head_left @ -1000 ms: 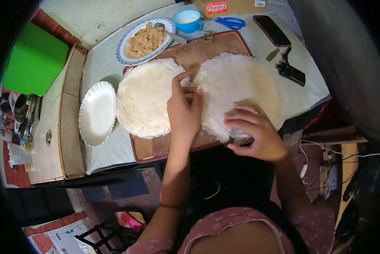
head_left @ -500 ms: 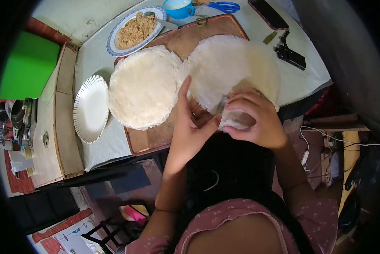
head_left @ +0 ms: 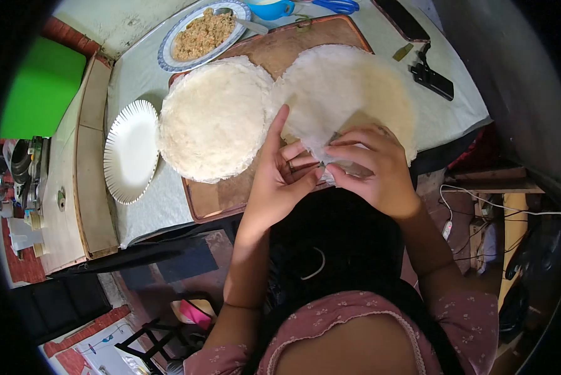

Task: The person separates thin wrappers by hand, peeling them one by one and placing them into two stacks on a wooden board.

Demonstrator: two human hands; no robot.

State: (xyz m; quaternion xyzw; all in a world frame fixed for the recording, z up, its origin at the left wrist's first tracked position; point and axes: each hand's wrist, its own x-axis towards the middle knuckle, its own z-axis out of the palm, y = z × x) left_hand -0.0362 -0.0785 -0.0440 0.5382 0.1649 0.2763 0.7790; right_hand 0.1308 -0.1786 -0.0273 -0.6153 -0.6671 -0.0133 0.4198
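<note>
A thin, round, whitish wrapper point(head_left: 330, 87) lies on the right half of a brown board point(head_left: 293, 47), over another of yellower tint. My left hand point(head_left: 277, 181) is at its near edge, thumb and lower fingers closed on the sheet while the index finger points up and away. Beside it, my right hand point(head_left: 380, 172) pinches the same edge between thumb and fingers, and a small bit of sheet is gathered between both hands. A second round pile of wrappers point(head_left: 215, 119) lies on the left of the board. My fingers partly hide the gathered edge.
At the back, a blue-rimmed plate point(head_left: 164, 55) holds crumbly brown filling and a spoon point(head_left: 250, 26). A blue cup point(head_left: 272, 9) and blue scissors point(head_left: 337, 5) are near it. A white fluted plate point(head_left: 130, 153) stands left; a phone point(head_left: 402, 20) and black holder point(head_left: 432, 81) right.
The raised fold of wrapper in my right hand has gone down, and its thumb and fingers have come closer together. My left hand keeps nearly the same pose. The view has shifted slightly.
</note>
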